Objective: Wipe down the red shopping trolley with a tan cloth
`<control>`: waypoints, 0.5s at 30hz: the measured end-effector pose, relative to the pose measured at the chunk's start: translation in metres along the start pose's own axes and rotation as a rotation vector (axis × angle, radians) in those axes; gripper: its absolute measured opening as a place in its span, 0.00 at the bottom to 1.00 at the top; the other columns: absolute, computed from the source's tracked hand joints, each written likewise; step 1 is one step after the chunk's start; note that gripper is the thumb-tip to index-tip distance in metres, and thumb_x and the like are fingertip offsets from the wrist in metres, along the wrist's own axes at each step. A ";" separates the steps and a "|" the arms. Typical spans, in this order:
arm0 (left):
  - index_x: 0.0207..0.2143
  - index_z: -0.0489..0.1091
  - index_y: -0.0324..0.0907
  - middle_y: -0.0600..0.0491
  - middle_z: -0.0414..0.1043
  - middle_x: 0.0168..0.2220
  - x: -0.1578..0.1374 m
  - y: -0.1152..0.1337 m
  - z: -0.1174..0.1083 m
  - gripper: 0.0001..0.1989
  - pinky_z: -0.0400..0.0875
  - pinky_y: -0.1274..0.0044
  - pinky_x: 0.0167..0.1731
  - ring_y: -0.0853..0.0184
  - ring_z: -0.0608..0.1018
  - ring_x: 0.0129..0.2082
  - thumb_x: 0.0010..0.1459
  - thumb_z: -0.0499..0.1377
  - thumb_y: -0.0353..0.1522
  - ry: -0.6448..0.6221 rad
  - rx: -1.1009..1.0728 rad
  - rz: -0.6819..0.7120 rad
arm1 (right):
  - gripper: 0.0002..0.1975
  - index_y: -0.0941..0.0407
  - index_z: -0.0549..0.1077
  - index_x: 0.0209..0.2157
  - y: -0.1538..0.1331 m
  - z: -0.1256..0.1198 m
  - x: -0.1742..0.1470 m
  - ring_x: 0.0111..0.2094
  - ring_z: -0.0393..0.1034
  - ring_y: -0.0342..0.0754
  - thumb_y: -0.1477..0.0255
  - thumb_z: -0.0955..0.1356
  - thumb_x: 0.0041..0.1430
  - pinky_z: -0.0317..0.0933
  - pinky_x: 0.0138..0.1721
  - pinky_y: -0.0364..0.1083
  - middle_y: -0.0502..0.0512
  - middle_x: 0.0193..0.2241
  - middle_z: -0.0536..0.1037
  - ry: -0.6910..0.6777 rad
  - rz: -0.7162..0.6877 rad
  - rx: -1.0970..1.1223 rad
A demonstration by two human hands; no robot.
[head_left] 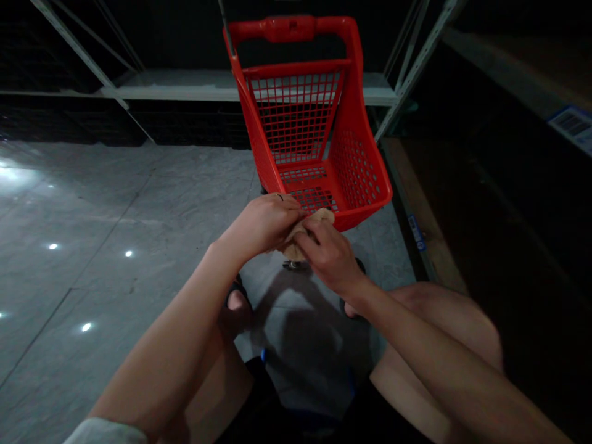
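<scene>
A red plastic shopping basket cart (296, 29) stands in front of me, its near rim at my hands. Between both hands is a crumpled tan cloth (293, 250), bunched up at the cart's near rim. My left hand (266, 223), with a ring on one finger, is closed on the cloth's left part; its fingertips are mostly hidden. From the right, my right hand (332, 254) pinches the cloth between thumb and fingers. Whether the cloth touches the rim, I cannot tell.
Behind the cart runs a white metal shelf (185, 92) with dark crates (194, 123) under it. To the right are dark shelves with a blue label (416, 232). Grey floor tiles (92, 222) lie to the left. My knees are on either side.
</scene>
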State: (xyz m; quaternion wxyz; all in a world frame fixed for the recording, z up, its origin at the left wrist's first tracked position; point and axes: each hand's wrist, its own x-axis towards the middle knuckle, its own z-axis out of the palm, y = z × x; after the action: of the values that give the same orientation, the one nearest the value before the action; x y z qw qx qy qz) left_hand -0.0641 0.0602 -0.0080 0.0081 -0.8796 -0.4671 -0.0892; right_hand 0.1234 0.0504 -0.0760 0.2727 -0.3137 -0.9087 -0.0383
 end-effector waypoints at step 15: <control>0.65 0.63 0.47 0.47 0.68 0.64 -0.024 0.016 0.015 0.25 0.65 0.64 0.65 0.61 0.67 0.67 0.67 0.53 0.28 0.350 -0.446 0.059 | 0.17 0.53 0.73 0.48 0.001 0.000 0.000 0.50 0.73 0.52 0.80 0.64 0.59 0.69 0.49 0.50 0.58 0.49 0.76 -0.051 0.241 0.516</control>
State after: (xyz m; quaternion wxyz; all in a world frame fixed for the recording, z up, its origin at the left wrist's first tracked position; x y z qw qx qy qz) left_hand -0.0620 0.0332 -0.0254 -0.1024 -0.8442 -0.4017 -0.3399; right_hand 0.1236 0.0510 -0.0763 0.3230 -0.3406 -0.8511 0.2349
